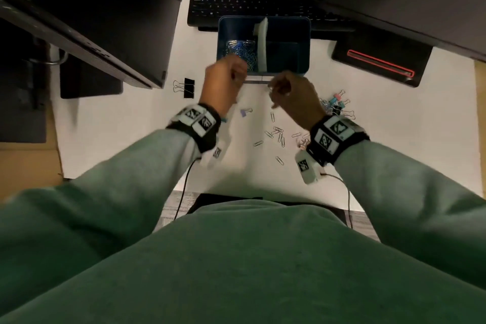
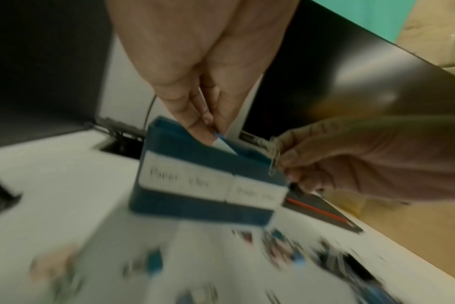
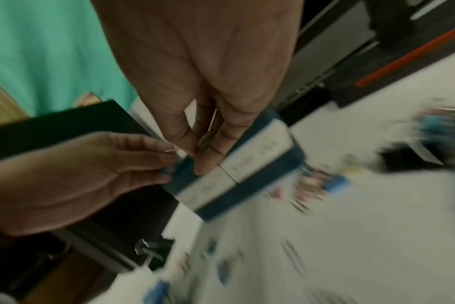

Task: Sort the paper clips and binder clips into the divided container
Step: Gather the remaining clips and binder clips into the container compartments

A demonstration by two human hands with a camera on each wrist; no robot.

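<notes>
silver paper clip (image 2: 274, 158), pinched by right hand (image 2: 351, 158), shows only from left wrist.

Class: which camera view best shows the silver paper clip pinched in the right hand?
The left wrist view: the silver paper clip hangs sharp between the right hand's fingertips. The head view shows only a blurred glint there; the right wrist view shows just a thin wire sliver.

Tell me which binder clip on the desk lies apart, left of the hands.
The black binder clip, alone near the laptop; the other binder clips are piled on the right.
</notes>
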